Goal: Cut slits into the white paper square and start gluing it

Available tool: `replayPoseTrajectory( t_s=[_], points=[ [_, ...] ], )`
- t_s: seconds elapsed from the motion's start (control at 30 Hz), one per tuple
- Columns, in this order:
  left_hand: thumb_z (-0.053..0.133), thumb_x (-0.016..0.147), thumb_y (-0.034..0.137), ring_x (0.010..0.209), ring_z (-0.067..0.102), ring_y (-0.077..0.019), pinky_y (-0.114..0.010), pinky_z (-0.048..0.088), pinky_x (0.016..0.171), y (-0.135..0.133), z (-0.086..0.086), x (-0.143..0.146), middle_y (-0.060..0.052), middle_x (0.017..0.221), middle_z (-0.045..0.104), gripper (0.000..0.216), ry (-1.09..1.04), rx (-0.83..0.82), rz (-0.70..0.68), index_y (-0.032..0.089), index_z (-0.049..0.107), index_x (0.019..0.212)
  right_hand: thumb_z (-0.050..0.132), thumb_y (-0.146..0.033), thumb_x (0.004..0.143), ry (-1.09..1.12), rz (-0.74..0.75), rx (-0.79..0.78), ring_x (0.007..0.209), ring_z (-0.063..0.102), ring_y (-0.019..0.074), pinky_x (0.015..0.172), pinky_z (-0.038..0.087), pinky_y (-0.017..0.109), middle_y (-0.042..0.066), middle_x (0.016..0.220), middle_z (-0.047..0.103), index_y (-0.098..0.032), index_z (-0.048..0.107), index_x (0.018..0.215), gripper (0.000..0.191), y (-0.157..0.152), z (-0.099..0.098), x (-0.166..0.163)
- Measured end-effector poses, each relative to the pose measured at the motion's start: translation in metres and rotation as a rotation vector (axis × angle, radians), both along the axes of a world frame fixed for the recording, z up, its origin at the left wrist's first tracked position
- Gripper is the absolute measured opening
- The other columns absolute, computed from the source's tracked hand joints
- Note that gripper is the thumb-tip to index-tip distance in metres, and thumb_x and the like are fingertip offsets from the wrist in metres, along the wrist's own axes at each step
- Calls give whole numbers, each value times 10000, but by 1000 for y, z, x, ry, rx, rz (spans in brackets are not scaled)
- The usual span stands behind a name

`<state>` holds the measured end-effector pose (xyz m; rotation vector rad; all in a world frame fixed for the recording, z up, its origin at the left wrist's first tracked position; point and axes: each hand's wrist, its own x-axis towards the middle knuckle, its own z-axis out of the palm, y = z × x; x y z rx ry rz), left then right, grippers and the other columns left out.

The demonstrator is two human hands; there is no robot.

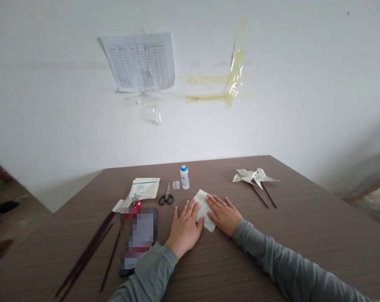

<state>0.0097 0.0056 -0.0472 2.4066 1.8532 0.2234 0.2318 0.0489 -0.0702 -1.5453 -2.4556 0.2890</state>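
A printed sheet of paper (pixel 203 209) with fold lines lies on the brown table (pixel 227 268) between my hands. My left hand (pixel 186 228) rests flat with its fingers on the paper's left side and the thumb near its lower part. From the right, my right hand (pixel 225 214) presses flat with its fingertips over the paper's right edge. Both hands have their fingers stretched out. Just beyond the paper stands a white bottle with a blue cap (pixel 184 178), and scissors (pixel 166 198) with black handles lie to its left.
Two paper pinwheels (pixel 247 176) on dark sticks lie at the back right. A stack of paper (pixel 145 188), a small clear piece (pixel 176 185), a red item (pixel 134 204), a blurred-out phone-like object (pixel 141 239) and several dark sticks (pixel 85 256) are at left. A wall (pixel 202 138) stands behind.
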Motion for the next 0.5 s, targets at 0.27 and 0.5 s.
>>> replayPoseTrajectory(
  t_s=[0.27,0.5],
  points=[
    [650,1264,430,1925,533,-497,-823,453,1567,0,-2,-9,-195,2038,584,676,-24,16,52,275,694,1920,615,-427,1291,-30,-143,-35,1979,434,453,1601,360,813,110,2096,483,-353,606,1993,706,8,-2,17],
    [637,1256,499,1907,556,-510,-837,501,1525,0,-6,-15,-185,2027,610,656,-27,47,69,306,735,1875,690,-484,1277,-7,-228,-20,1973,432,510,1574,359,883,121,2082,530,-399,659,1957,686,12,-6,25]
  ],
)
